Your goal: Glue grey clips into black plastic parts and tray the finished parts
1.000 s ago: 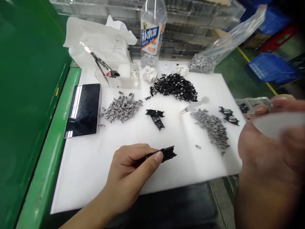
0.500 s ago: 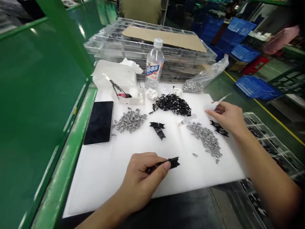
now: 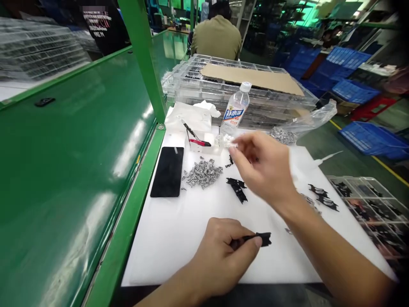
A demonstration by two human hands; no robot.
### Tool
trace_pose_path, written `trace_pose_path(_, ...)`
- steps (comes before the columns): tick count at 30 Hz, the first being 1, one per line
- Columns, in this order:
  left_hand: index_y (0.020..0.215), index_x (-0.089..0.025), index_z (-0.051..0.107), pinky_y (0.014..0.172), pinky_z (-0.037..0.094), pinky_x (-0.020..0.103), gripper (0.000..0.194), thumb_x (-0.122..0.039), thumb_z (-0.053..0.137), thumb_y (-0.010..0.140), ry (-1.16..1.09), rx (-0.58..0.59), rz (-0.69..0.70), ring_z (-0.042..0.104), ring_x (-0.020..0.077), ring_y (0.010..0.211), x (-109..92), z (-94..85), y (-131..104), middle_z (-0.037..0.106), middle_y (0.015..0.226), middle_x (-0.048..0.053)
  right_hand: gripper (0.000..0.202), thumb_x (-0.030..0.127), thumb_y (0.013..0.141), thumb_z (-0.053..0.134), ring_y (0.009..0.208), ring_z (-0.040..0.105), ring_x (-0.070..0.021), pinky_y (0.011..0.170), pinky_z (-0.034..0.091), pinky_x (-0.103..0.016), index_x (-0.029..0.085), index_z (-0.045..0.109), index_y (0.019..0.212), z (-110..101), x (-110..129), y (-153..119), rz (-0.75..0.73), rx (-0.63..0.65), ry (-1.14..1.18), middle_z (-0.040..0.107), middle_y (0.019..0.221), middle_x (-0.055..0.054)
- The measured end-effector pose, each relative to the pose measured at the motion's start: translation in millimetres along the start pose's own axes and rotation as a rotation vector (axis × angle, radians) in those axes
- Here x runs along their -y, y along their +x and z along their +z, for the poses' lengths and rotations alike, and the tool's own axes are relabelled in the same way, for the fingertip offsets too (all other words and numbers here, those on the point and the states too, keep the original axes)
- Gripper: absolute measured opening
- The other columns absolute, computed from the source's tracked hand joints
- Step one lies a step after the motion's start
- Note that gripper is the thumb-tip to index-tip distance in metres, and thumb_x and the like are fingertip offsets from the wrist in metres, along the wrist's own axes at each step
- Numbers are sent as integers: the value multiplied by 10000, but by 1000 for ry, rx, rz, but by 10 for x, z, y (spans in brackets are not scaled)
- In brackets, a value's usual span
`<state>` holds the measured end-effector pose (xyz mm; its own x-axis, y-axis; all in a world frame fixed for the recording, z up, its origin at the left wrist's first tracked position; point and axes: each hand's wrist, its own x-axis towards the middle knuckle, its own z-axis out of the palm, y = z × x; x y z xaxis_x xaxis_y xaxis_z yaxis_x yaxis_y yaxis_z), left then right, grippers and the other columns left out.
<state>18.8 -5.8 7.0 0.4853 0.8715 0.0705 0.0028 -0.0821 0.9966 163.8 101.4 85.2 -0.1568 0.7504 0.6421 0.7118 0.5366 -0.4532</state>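
Note:
Near the front of the white work surface, my left hand pinches a black plastic part between thumb and fingers. My right hand hovers over the middle, near white crumpled bits, with thumb and fingers apart and nothing seen between them. It hides most of the black pile. Two crossed black parts lie below its fingers. A grey pile of small pieces is to the left. More black parts lie on the right, beside a second grey pile partly covered by my right forearm.
A black phone lies at the left. Behind stand a clear box with tweezers, a bottle, a bag of grey pieces and stacked clear trays. A person's back shows beyond. A compartment tray is at right.
My right hand has let go of the white sheet at the right and moved left over the middle. My left hand still holds the black part. The view has shifted left and up.

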Motion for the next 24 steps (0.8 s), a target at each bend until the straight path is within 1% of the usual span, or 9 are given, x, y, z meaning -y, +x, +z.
trace_pose_path(2, 717, -166, 747, 547, 280, 328, 350, -368, 644, 984, -1, -1, -3, 449, 140, 560, -2, -4, -2, 517, 573, 19, 270, 311, 860, 758, 706, 575, -181, 689, 447, -349, 199, 712, 1100, 290, -249, 313, 170, 80, -71, 674, 890, -39)
trace_pose_path(4, 672, -172, 698, 535, 263, 328, 357, -360, 653, 972, -10, -4, -5, 428, 133, 547, 0, -2, -1, 488, 569, 10, 164, 312, 831, 768, 702, 558, -194, 706, 425, -360, 198, 744, 946, 447, -492, 531, 193, 110, -91, 642, 784, -27)
trace_pose_path(6, 607, -177, 596, 529, 248, 328, 374, -314, 659, 949, -25, -2, -10, 392, 120, 538, 6, 5, 4, 434, 562, -7, 111, 307, 854, 724, 709, 541, -196, 728, 407, -366, 202, 744, 824, 496, -628, 627, 172, 87, -97, 598, 721, -20)
trace_pose_path(10, 570, -185, 431, 525, 243, 322, 410, -248, 662, 903, -63, 18, -10, 332, 100, 526, 23, 25, 10, 358, 548, -33, 119, 303, 807, 756, 698, 522, -186, 709, 386, -353, 196, 780, 853, 480, -649, 631, 134, 65, -82, 559, 699, -7)
trace_pose_path(12, 571, -186, 415, 527, 241, 320, 408, -235, 665, 890, -69, 17, -5, 328, 95, 525, 30, 29, 6, 356, 544, -38, 90, 285, 793, 762, 668, 521, -177, 688, 380, -346, 198, 783, 799, 484, -640, 632, 113, 82, -59, 547, 655, 2)
trace_pose_path(15, 567, -181, 390, 524, 230, 313, 419, -203, 657, 890, -74, 8, -15, 315, 85, 526, 36, 26, 3, 357, 548, -44, 139, 287, 858, 703, 672, 539, -177, 699, 391, -349, 194, 785, 798, 510, -667, 645, 102, 16, -33, 569, 652, -5)
trace_pose_path(19, 573, -178, 373, 523, 233, 301, 423, -175, 648, 895, -77, 16, -18, 317, 77, 531, 36, 26, 17, 366, 558, -48, 106, 269, 827, 748, 635, 543, -165, 679, 419, -343, 211, 780, 745, 552, -745, 611, 91, -11, 20, 579, 618, 6)
trace_pose_path(22, 573, -178, 377, 525, 237, 298, 425, -177, 648, 901, -76, 19, -9, 325, 78, 532, 36, 27, 24, 376, 560, -47, 110, 287, 851, 749, 635, 546, -166, 672, 440, -347, 215, 794, 781, 605, -791, 576, 103, -96, 51, 578, 621, 9)
trace_pose_path(24, 576, -177, 405, 531, 248, 295, 414, -190, 652, 908, -74, 20, 4, 322, 79, 531, 39, 21, 20, 370, 558, -49, 102, 272, 827, 782, 607, 541, -161, 653, 444, -348, 224, 787, 737, 616, -780, 582, 100, -104, 73, 568, 588, 20)
